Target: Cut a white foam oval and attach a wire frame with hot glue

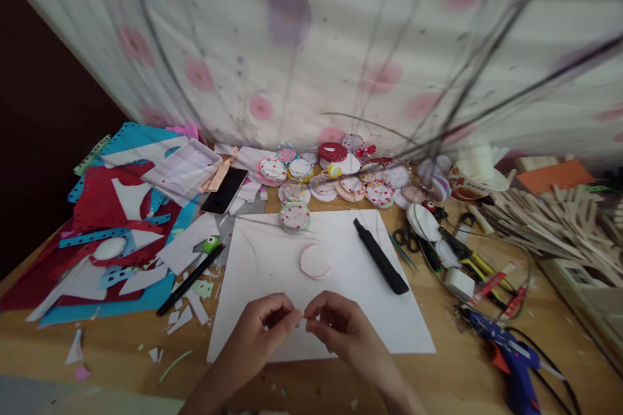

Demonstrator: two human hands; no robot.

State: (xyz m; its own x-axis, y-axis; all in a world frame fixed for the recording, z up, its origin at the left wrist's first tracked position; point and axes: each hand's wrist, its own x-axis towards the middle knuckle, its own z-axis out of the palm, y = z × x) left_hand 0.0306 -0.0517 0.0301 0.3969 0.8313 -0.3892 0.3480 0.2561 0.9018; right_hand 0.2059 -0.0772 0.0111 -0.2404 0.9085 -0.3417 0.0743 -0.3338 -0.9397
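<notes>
My left hand [267, 327] and my right hand [335, 324] meet fingertip to fingertip over the lower part of a white paper sheet [253, 272]. Both are pinched closed around something too small to make out. Just beyond them on the sheet lies a round pale disc with a pinkish edge [315, 260]. A black marker-like tool [380, 257] rests on the sheet's right side. Another round disc with red dots and a green rim [294, 215] sits at the sheet's back edge.
Coloured paper scraps [111, 207], a phone [224, 190] and a black pen [191, 280] lie left. Decorated discs [341, 185] line the back. Scissors [407, 238], pliers [474, 266], a blue glue gun [511, 360] and wooden sticks [569, 220] are right.
</notes>
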